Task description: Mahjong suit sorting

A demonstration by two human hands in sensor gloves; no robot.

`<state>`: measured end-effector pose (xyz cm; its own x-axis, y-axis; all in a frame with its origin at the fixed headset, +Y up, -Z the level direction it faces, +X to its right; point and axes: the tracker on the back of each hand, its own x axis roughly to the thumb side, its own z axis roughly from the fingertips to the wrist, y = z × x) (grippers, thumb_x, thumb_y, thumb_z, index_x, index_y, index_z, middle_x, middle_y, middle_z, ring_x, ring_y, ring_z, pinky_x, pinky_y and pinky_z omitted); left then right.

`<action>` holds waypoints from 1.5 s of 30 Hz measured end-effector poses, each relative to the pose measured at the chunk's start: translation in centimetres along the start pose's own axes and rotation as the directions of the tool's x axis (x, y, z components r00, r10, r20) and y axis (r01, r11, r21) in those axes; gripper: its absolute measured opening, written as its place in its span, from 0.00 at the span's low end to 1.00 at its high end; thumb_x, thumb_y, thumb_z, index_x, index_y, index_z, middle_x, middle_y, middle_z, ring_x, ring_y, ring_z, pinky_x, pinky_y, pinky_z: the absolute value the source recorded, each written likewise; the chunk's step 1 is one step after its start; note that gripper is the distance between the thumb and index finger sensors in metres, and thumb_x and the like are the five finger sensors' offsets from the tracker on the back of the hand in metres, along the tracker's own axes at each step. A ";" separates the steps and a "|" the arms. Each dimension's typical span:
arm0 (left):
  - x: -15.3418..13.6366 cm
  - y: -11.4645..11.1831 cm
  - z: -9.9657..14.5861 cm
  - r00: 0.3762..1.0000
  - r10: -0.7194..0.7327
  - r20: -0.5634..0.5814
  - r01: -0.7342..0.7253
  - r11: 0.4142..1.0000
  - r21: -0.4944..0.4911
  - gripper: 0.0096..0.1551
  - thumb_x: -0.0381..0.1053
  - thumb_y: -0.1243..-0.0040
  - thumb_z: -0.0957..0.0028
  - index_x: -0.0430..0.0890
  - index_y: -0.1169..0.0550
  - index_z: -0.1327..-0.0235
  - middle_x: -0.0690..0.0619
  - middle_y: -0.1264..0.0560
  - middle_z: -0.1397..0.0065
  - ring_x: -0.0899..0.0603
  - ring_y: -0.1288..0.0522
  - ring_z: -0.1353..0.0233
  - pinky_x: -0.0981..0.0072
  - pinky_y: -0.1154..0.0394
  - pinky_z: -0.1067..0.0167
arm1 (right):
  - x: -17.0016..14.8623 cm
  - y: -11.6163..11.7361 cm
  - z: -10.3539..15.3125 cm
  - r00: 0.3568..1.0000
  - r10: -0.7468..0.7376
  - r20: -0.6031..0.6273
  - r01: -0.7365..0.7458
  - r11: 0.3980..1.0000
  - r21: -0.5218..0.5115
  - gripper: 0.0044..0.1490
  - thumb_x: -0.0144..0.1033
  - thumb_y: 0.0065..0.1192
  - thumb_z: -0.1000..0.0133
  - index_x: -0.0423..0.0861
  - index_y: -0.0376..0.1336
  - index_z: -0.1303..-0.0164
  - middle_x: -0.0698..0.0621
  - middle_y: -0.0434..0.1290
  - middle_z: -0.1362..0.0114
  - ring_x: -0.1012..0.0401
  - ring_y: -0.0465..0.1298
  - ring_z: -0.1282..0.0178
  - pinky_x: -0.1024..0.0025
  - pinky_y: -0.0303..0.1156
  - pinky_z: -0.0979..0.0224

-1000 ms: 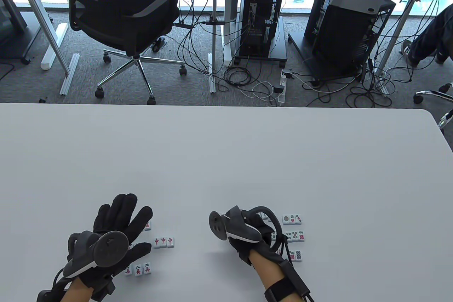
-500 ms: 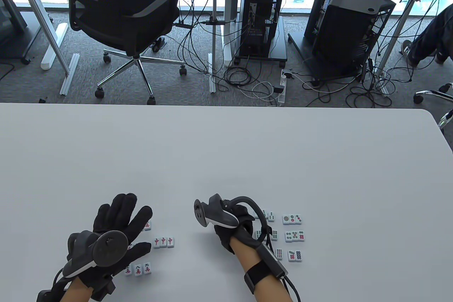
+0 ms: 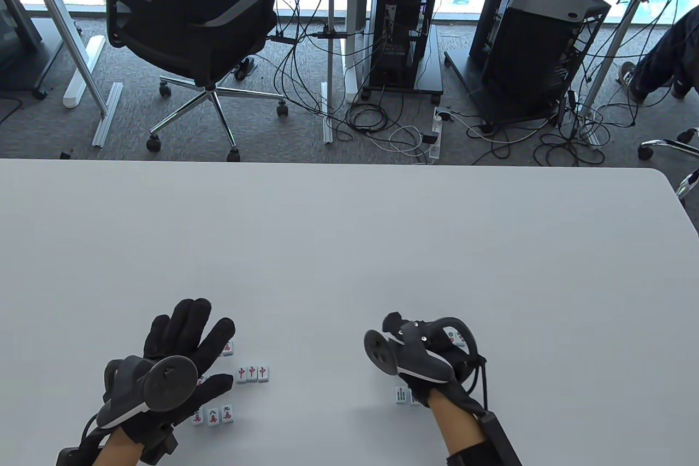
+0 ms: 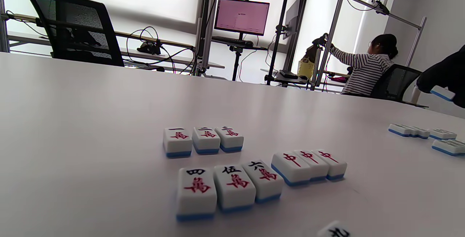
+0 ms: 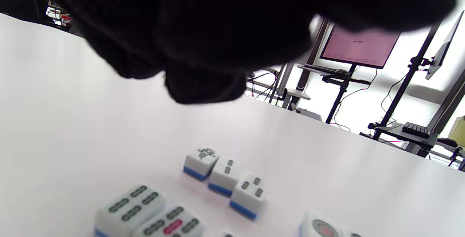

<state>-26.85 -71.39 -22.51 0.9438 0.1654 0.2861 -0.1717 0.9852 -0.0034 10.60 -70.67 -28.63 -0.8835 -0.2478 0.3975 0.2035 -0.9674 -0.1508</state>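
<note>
White desk (image 3: 349, 247); red-character tiles (image 4: 232, 184) grouped under flat, relaxed left hand (image 3: 180, 357). Right hand (image 3: 423, 359) above bamboo tiles (image 5: 225, 179), seemingly pinching one tile (image 4: 441, 93). Next: set it beside bamboo tiles.

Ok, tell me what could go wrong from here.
The right hand pinches a tile above the table; if it slips, it may knock the bamboo rows askew. The left hand lies spread over the character rows; a small shift could nudge them out of line.
</note>
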 end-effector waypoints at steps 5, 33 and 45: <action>-0.5 0.4 0.1 1.000 0.016 -0.020 -0.016 1.000 0.021 0.50 0.76 0.50 0.60 0.66 0.50 0.24 0.63 0.71 0.19 0.46 0.70 0.14 0.38 0.64 0.20 | -3.9 1.1 4.4 0.997 0.005 -0.076 -0.004 1.000 0.022 0.37 0.42 0.73 0.60 0.41 0.69 0.41 0.51 0.83 0.62 0.65 0.79 0.77 0.71 0.80 0.71; -1.4 0.7 0.2 0.998 0.029 -0.059 -0.027 0.999 0.022 0.50 0.76 0.50 0.60 0.66 0.50 0.24 0.63 0.72 0.19 0.46 0.70 0.14 0.38 0.64 0.20 | -5.7 5.3 8.0 0.983 0.020 -0.183 0.030 0.964 0.265 0.38 0.40 0.69 0.56 0.42 0.65 0.35 0.50 0.83 0.59 0.63 0.80 0.75 0.69 0.80 0.69; -1.4 0.8 0.3 0.998 0.042 -0.050 -0.040 0.999 0.030 0.49 0.76 0.50 0.60 0.66 0.49 0.24 0.63 0.71 0.18 0.46 0.70 0.14 0.38 0.64 0.20 | -2.5 2.5 1.1 0.987 -0.050 -0.152 0.072 0.987 0.144 0.36 0.42 0.68 0.56 0.43 0.67 0.38 0.50 0.83 0.63 0.64 0.79 0.78 0.70 0.79 0.72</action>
<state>-28.36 -70.79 -22.63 0.9488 0.2083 0.2375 -0.2177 0.9759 0.0139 13.80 -72.49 -29.04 -0.9465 -0.1881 0.2621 0.1977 -0.9802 0.0102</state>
